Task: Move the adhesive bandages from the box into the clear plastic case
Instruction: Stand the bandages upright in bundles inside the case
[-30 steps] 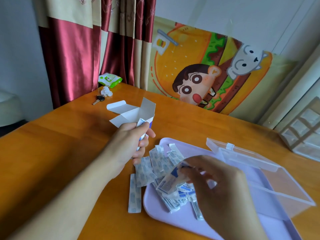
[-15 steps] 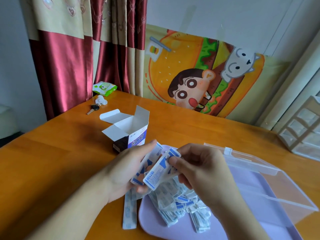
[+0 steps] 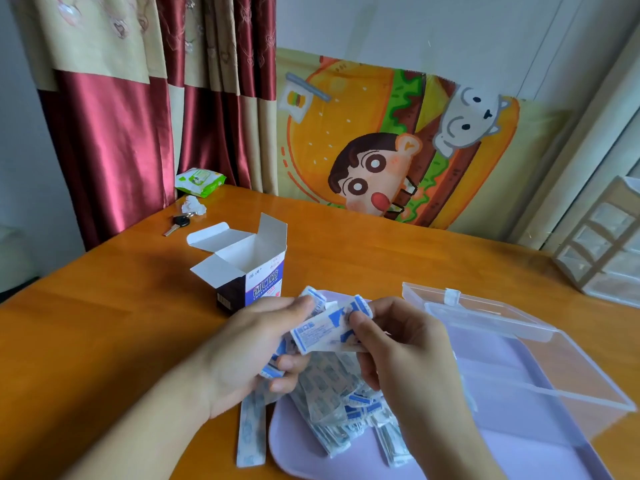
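Since the frame 1 s ago, your left hand (image 3: 256,348) has set the bandage box (image 3: 252,271) upright on the wooden table (image 3: 104,341), flaps open, and joined your right hand (image 3: 401,344) over the lilac tray (image 3: 502,455). Over the last 0.5 s the change is slight: only the view differs a little.

Left to right: 1 loose strip (image 3: 251,431) lies on the table, long axis running away from you. The left hand grips several wrapped bandages. The bundle (image 3: 322,332) bridges both hands, long axis left-right; the right hand pinches its right end. The loose pile (image 3: 343,403) lies on the tray below.

The clear plastic case (image 3: 519,368) stands open to the right, nearer your right hand. Judged next move: carry the bundle rightward.
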A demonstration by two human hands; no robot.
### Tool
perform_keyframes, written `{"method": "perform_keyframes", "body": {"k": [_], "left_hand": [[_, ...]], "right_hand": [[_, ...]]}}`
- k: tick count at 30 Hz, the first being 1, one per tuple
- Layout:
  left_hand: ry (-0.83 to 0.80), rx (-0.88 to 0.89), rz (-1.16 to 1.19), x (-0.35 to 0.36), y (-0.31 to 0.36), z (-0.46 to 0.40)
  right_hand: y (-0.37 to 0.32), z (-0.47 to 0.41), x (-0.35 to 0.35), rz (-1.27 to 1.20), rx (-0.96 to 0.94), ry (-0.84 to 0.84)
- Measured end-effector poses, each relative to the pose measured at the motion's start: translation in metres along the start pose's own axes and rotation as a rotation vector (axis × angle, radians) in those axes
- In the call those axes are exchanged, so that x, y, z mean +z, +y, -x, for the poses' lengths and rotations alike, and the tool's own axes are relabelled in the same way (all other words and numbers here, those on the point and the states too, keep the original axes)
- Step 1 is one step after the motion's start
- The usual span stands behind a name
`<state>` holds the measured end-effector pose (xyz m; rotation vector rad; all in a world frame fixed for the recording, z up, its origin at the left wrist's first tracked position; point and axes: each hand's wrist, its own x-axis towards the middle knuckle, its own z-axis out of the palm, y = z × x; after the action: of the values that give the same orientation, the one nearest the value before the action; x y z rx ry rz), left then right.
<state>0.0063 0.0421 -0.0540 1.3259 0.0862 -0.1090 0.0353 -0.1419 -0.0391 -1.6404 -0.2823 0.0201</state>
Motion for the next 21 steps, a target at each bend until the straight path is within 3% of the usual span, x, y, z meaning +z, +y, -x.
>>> {"method": "perform_keyframes", "body": {"k": [4, 8, 17, 21], "left_hand": [[0.145, 0.17, -0.008, 0.0, 0.002, -0.004], [0.224, 0.223, -0.06, 0.001, 0.003, -0.005], [0.136, 0.168, -0.062, 0.007, 0.004, -0.001], [0.066, 0.249, -0.059, 0.013, 0.003, 0.002]], "right_hand": [[-0.001, 0.004, 0.005, -0.182, 0.053, 0.081], [0.001, 0.007, 0.01, -0.263, 0.068, 0.143], [0.0, 0.01, 0.019, -0.324, 0.111, 0.276], [0.0, 0.01, 0.024, -0.334, 0.098, 0.331]]}}
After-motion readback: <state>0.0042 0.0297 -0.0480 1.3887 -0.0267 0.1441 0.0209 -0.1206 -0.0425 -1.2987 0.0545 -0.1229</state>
